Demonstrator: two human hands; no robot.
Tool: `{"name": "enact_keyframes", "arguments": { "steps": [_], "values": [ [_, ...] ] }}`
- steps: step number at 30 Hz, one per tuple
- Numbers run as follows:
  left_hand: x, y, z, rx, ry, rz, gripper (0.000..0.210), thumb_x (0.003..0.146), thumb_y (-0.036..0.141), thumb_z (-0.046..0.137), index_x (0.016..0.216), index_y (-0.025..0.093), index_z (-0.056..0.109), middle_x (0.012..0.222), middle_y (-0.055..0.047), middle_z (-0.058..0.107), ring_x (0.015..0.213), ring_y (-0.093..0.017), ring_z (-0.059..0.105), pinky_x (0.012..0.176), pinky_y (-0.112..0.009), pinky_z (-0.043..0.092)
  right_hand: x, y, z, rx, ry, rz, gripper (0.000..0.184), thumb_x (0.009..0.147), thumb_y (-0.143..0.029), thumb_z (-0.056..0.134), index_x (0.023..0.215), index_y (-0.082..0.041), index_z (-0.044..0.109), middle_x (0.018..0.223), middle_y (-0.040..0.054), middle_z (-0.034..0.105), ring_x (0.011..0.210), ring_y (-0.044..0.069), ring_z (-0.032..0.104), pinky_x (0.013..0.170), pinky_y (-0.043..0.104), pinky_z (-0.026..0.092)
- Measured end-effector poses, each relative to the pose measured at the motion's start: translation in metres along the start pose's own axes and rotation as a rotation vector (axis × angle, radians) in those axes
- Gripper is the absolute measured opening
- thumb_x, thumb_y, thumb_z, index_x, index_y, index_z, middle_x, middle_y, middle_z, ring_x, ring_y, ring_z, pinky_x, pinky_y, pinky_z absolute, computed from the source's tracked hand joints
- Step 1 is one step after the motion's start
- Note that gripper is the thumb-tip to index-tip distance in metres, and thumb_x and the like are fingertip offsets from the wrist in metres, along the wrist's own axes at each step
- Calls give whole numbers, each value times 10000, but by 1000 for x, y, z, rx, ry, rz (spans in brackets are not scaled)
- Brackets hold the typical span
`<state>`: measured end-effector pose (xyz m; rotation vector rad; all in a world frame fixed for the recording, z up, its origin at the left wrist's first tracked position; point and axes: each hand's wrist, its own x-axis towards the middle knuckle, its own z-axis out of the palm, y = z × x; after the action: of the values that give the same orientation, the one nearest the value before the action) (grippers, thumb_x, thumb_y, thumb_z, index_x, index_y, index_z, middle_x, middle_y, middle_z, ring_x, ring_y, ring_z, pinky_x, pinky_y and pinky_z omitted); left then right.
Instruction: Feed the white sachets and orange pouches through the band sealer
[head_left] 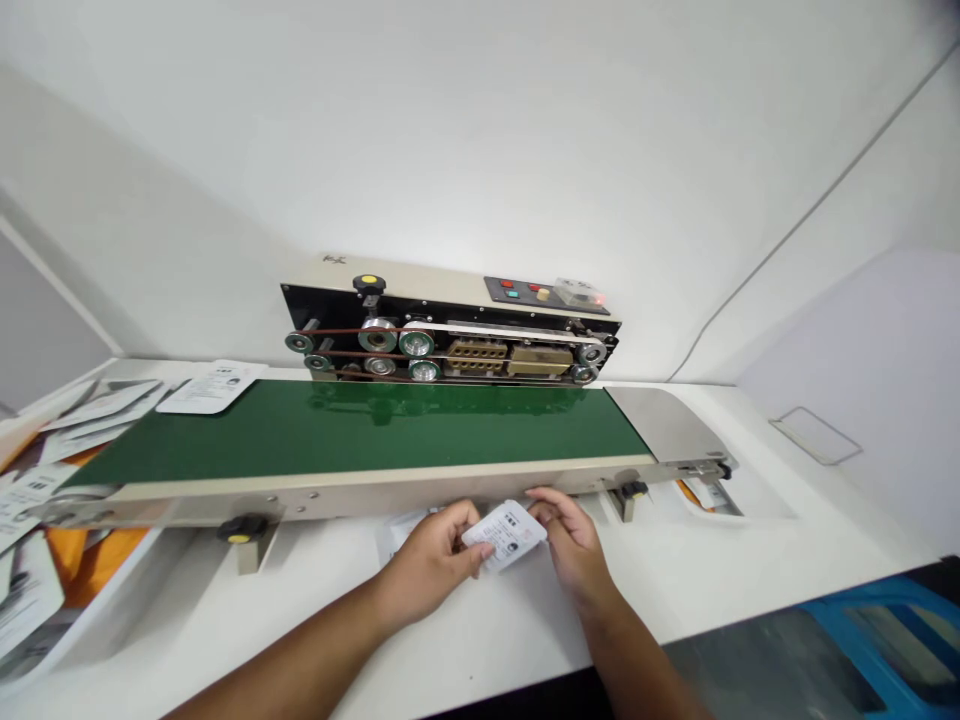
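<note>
Pinched in left hand [429, 560]: printed pouch [508, 532], lower centre of frame | right hand [576, 548] at its right edge, closure unclear | left-end hold likely keeps most print uncovered

The left hand [431, 563] pinches, thumb [471, 562] uppermost, its bare forearm [300, 640] slanting back from that grip, while the right hand [575, 550] curls just beside it, how tightly being hard to tell.

A plain white wall [450, 130] rises behind a white table [525, 635]. Light is brightest mid-wall; a soft grey shadow [97, 150] slants across the left. At right, a thin cable [817, 205] descends diagonally; lower right, a blue frame [877, 594].
</note>
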<state>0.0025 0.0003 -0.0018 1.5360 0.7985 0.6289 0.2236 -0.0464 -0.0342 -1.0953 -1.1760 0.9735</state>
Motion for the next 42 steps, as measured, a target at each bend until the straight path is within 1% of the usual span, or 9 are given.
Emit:
{"name": "enact_keyframes", "arguments": {
  "steps": [3, 6, 10, 17, 22, 33, 37, 39, 42],
  "values": [
    [1, -5, 2, -86, 13, 30, 312, 858, 371, 686, 797, 214, 423, 738, 16, 630, 695, -159, 600, 637, -246, 433, -5, -12, 8, -126, -279, -100, 333, 905, -381, 642, 1198, -231, 692, 1054, 97, 702, 890, 238, 671, 751, 353, 562],
    [0, -3, 3, 60, 31, 54, 284, 832, 330, 708, 764, 201, 464, 697, 31, 576, 646, -138, 537, 586, -229, 392, -9, -21, 13, -327, -300, -212, 203, 922, -362, 636, 1011, -229, 761, 946, 82, 707, 868, 233, 661, 785, 358, 553],
    [-4, 4, 3, 170, -12, 125, 104, 882, 269, 644, 937, 189, 606, 877, -19, 678, 786, -174, 630, 701, -266, 493, 5, -35, -9, -322, -45, -112, 164, 864, -366, 715, 926, -221, 763, 777, 44, 713, 658, 188, 639, 600, 300, 543],
    [-7, -4, 0, 613, 40, 391, 132, 878, 217, 687, 1009, 226, 672, 1052, -53, 721, 1030, -250, 645, 909, -356, 518, 89, -105, -100, -181, 584, -116, 569, 750, -383, 813, 1252, -146, 688, 580, -41, 608, 421, 78, 484, 369, 168, 377],
    [-7, -4, -1, 671, 40, 438, 117, 897, 188, 660, 1010, 218, 661, 1053, -47, 720, 1022, -245, 647, 890, -348, 519, 128, -115, -130, -168, 647, -27, 520, 681, -287, 807, 1157, -112, 696, 576, -32, 622, 451, 81, 517, 399, 162, 441],
    [-8, -1, 3, 717, -2, 364, 65, 898, 185, 627, 860, 202, 677, 897, -28, 716, 888, -208, 639, 776, -294, 456, 154, -119, -102, -329, 480, 64, 391, 717, -321, 766, 1060, -132, 743, 790, 59, 702, 637, 153, 607, 589, 283, 555],
    [-12, 8, 5, 577, -24, 280, 129, 861, 181, 626, 732, 183, 640, 711, 6, 629, 693, -150, 568, 657, -255, 412, 110, -110, -66, -755, 675, -483, 296, 848, -329, 669, 1103, -188, 723, 1135, 110, 675, 1087, 274, 603, 961, 467, 516],
    [-16, 15, 2, 377, -155, 173, 163, 837, 191, 636, 677, 176, 606, 621, 32, 550, 572, -111, 486, 542, -224, 357, 75, -97, -37, -859, 505, -797, 200, 878, -213, 624, 1055, -204, 716, 1048, 104, 692, 1062, 277, 614, 983, 496, 487],
    [-19, 20, -5, 54, -619, 3, 201, 834, 259, 666, 658, 176, 615, 553, 42, 525, 476, -94, 428, 444, -211, 314, 27, -74, 13, -902, -189, -840, 276, 891, -103, 512, 1040, -239, 700, 839, 45, 693, 851, 226, 641, 957, 493, 493]
  ]
}}
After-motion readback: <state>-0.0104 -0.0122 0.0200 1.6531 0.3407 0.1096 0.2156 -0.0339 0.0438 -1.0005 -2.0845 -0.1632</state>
